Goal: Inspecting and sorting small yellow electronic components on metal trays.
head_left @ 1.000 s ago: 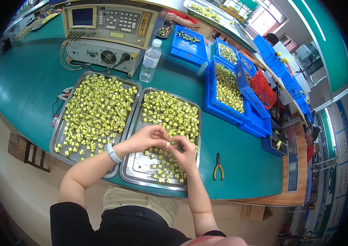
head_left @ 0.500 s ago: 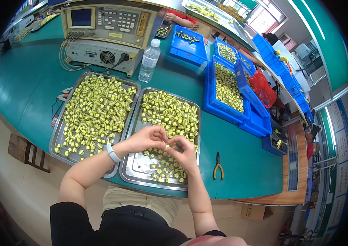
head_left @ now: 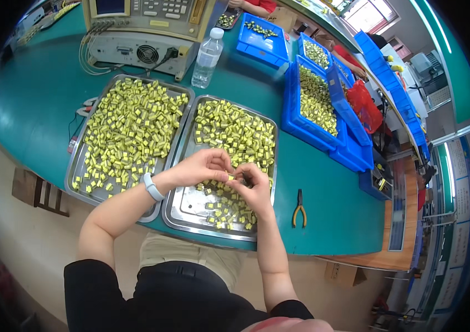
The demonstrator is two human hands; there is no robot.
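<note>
My left hand (head_left: 204, 166) and my right hand (head_left: 252, 187) meet over the right steel tray (head_left: 182, 213), and together they pinch one small yellow component (head_left: 231, 177) between their fingertips. A pale band (head_left: 152, 187) is on my left wrist. The right tray holds many yellow components (head_left: 235, 133), mostly in its far half. The left steel tray (head_left: 78, 166) beside it is nearly full of the same yellow parts.
Orange-handled pliers (head_left: 299, 209) lie on the green table right of the trays. A clear water bottle (head_left: 207, 52) and a beige test instrument (head_left: 146, 33) stand behind them. Blue bins (head_left: 315, 99) of yellow parts line the far right. Another person in red is at the top.
Both hands stay together over the right tray; the fingers have shifted slightly around the small part. Otherwise nothing has moved.
</note>
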